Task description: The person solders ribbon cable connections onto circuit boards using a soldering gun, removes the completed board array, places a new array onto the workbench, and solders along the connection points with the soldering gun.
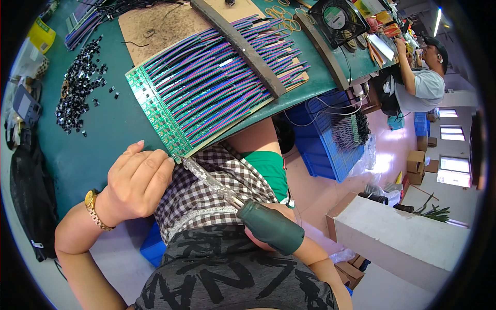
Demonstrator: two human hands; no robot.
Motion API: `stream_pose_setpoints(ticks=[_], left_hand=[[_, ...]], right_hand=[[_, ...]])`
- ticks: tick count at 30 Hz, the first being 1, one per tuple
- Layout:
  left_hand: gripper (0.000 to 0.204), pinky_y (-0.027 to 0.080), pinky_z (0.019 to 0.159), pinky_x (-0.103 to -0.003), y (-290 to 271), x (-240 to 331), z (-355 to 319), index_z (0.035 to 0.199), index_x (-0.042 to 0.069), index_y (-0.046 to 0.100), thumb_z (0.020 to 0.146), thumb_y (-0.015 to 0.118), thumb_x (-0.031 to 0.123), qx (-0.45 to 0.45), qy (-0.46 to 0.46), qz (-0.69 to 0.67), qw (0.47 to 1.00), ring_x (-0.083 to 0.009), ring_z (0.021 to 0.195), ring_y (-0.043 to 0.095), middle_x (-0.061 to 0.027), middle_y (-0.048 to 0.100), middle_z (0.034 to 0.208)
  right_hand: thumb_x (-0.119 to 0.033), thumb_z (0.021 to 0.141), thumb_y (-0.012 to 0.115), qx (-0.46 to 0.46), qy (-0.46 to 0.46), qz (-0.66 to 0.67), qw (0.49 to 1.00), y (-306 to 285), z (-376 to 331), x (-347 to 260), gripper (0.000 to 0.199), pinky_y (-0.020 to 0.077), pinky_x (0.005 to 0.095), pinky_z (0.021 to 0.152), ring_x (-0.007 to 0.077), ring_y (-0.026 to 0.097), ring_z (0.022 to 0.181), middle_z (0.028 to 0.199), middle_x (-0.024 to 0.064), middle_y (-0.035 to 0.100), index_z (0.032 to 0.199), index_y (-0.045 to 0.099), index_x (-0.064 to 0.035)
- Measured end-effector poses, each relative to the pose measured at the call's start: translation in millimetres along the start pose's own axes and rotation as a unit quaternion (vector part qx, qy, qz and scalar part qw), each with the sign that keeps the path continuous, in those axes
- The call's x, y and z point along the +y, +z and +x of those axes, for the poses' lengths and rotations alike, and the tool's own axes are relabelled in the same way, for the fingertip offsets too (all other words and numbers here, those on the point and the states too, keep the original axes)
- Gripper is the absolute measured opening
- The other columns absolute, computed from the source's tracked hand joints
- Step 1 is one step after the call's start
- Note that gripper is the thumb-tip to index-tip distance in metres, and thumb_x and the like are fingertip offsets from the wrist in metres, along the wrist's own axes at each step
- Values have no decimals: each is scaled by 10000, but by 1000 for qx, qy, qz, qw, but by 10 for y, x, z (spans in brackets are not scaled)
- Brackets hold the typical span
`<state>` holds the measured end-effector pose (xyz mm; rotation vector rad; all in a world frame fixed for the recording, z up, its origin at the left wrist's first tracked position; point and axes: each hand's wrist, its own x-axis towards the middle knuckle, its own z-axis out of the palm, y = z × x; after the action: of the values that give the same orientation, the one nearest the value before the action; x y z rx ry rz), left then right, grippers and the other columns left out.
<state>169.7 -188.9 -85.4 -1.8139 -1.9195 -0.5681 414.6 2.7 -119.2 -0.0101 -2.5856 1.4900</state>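
Observation:
My right hand (281, 210) is wrapped round the dark green handle of a soldering iron (271, 227). The iron's worn metal barrel slants up and left, its tip at the near corner of a green circuit board panel (155, 114). At that same corner, the curled fingers of my left hand (138, 181) are pinched together; what they hold, if anything, is too small to make out. Rows of striped multicoloured wires (217, 85) run from the panel toward the upper right. A dark metal bar (240, 49) lies across them.
Small black components (77, 98) are heaped left on the green table (116, 137). Behind are a second bar (323, 51), rubber bands (281, 18) and a black fan (338, 21). Blue crates (320, 144) stand right, below the table edge. Another person (423, 85) works at the far right.

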Motion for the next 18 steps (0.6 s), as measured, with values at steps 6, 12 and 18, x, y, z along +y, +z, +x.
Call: stream_pose_setpoints(ticks=[6,12,18], left_hand=[[241,536,767,-396,-26,28,-37,903,-9,622,677,703,-32,-38,-32,-18,999,-227,694,640,-116,649,840],[253,543,730,-387,-37,24,-22,903,-15,622,666,707,-37,-36,-32,-21,999,-236,701,646,-120,649,834],[244,546,702,-385,-32,23,-24,897,-30,618,667,700,-42,-34,-28,-31,999,-245,680,636,-130,644,820]], right_hand=[[-227,678,750,-2,34,-42,999,24,16,-3,276,516,355,634,276,628,712,835,66,648,924,667,-133],[-236,731,727,-4,-4,-43,999,-23,-1,28,301,538,325,631,251,663,722,875,91,665,960,659,-52],[-267,740,735,-52,122,159,978,54,-274,265,387,564,307,644,259,698,746,926,123,694,1000,661,10]])
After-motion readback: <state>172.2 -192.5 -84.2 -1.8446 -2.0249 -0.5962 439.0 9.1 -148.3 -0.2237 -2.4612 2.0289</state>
